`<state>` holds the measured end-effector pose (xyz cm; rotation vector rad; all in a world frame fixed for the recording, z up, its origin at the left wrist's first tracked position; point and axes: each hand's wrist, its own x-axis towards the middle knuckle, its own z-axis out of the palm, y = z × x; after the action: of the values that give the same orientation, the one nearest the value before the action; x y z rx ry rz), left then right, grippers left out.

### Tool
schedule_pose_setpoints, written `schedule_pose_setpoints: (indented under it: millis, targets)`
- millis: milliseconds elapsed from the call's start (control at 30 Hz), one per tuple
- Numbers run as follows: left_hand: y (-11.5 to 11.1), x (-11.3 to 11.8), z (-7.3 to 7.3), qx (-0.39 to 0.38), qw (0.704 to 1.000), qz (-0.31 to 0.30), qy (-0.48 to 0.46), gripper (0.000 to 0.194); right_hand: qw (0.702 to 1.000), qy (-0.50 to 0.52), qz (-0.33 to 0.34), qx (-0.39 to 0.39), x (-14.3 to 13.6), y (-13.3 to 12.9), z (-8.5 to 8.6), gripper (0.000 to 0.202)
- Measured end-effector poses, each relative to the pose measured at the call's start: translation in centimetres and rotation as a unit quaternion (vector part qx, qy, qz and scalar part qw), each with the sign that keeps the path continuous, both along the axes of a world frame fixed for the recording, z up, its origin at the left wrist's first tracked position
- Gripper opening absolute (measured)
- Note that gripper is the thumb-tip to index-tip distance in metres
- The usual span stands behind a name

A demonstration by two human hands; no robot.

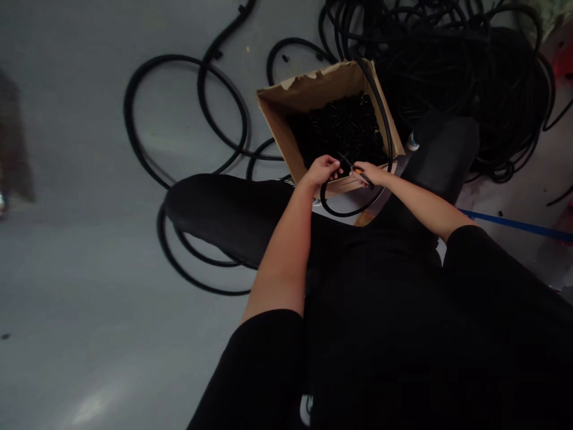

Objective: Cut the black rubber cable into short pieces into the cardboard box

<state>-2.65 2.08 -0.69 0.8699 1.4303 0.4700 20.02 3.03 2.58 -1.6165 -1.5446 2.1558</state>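
Over the near side of a cardboard box (278, 122), my right hand (369, 173) is closed around scissors (358, 171) with orange and black handles. Their blades point up and left, toward my left hand. My left hand (324, 171) is closed on a black hose (344, 214), which loops down from it and back up over the box's right side. Dark short pieces (340, 128) lie in a heap inside the box. The hose's end at my left fingers is too small and dark to make out.
A large tangled pile of black hose (470, 89) lies beyond the box to the right. Loose hose loops (129, 113) spread over the grey floor on the left, some passing under my bent leg. A blue strap (519, 224) runs along the right.
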Motion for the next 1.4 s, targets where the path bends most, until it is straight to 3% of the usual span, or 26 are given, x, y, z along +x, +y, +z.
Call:
schedule_pose_setpoints:
  millis: [333, 533, 667, 867, 967, 1267, 1400]
  targets:
    - [0.4, 0.1, -1.4, 0.035, 0.997, 0.012, 0.064, 0.019, 0.992, -0.081, 0.02, 0.096, -0.1, 0.5, 1.8, 0.036]
    - [-0.1, 0.8, -2.2, 0.036, 0.998, -0.017, 0.056, 0.016, 0.996, -0.081, 0.001, 0.045, 0.0, 0.1, 1.5, 0.037]
    - [-0.2, 1.3, -2.7, 0.003, 0.997, 0.033, 0.064, 0.021, 0.996, -0.085, -0.03, 0.002, -0.2, 0.1, 0.8, 0.038]
    - [0.3, 0.0, -3.7, 0.056, 0.991, 0.111, 0.037, 0.03, 0.998, -0.052, -0.014, -0.01, -0.3, 0.2, 0.2, 0.033]
    - [0.3, -0.3, -4.2, 0.069, 0.99, 0.117, 0.029, 0.042, 1.0, -0.014, -0.008, -0.004, -0.3, 0.1, 0.1, 0.031]
    - [-0.1, 0.6, -3.4, 0.035, 0.994, 0.102, -0.015, 0.03, 0.997, -0.019, 0.029, 0.066, 0.0, 0.3, 0.8, 0.024]
    - [-0.1, 0.7, -3.1, 0.04, 0.992, 0.116, -0.016, 0.038, 0.992, -0.069, -0.008, 0.101, 0.0, 0.6, 1.0, 0.02]
